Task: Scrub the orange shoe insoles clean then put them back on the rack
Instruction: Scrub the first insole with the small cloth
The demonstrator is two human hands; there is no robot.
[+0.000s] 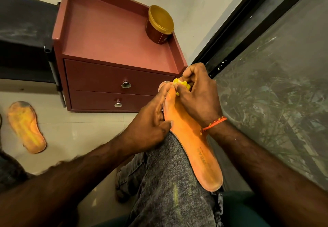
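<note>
While both hands pinch one insole (193,143), right grip (197,93) clutching cloth (181,84), a second insole (26,127) lies apart.

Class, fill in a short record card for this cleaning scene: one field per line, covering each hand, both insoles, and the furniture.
Left hand: steadies the insole on the knee
Right hand: presses a yellow sponge on the toe end
Held insole: orange, lying along the grey trouser leg
Second insole: on the floor, grimy
Cabinet: red-brown, two drawers
Jar: gold lid, on the cabinet
</note>
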